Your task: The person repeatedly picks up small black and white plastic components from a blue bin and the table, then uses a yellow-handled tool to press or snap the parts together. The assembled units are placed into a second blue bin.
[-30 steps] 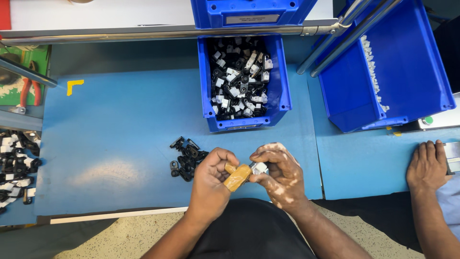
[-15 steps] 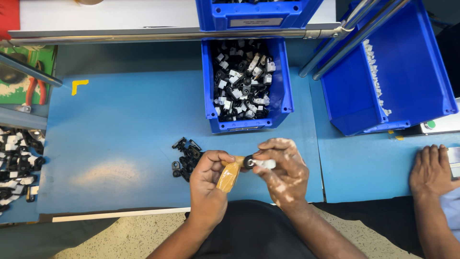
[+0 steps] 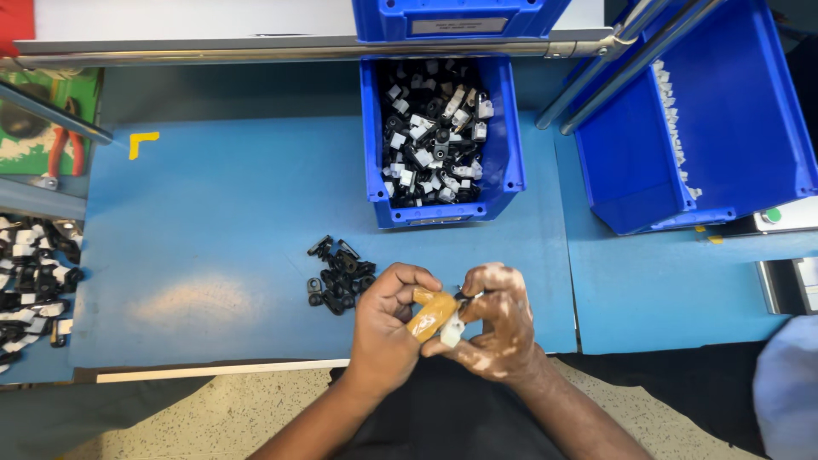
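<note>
Amber-coloured, the small tool [image 3: 432, 314] is now pinched in the left hand [image 3: 385, 328], and a white part [image 3: 452, 329] has been drawn down against it by the right hand's [image 3: 498, 328] closed fingers. Beyond, loose black clips [image 3: 339, 275] lie unmoved; farther, the blue bin [image 3: 507, 145] remains full.

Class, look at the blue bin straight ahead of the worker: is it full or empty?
Partly full. The blue bin holds a heap of small black and white parts covering its floor, below the rim.
</note>
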